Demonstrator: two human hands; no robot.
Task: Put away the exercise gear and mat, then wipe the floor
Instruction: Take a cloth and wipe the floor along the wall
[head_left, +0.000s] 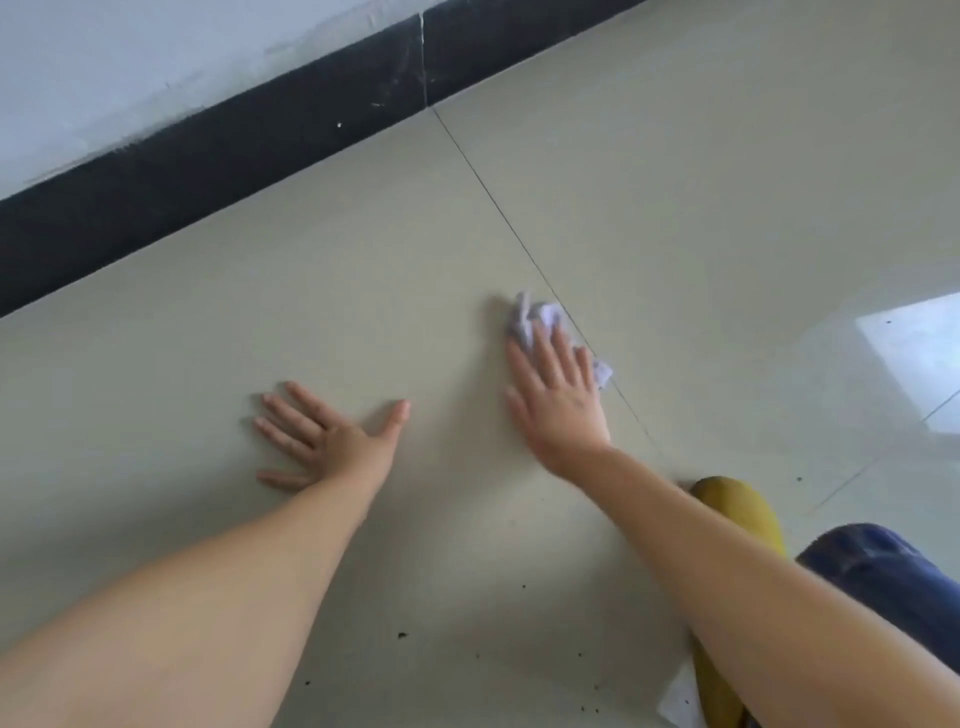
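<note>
Right hand (558, 400) lies flat, fingers straight, pressing the cloth (540, 322) onto the floor (675, 208); nothing is gripped. Left hand (332, 441) braces flat alongside. Keep even palm pressure; sweep back toward the crumbs (401, 635) near the forearms.

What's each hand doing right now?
Left hand: open, fingers spread, flat on the floor, holding nothing.
Right hand: open, straight fingers pressing the crumpled tissue onto the floor.

Head view, down onto near floor (363, 291)
</note>
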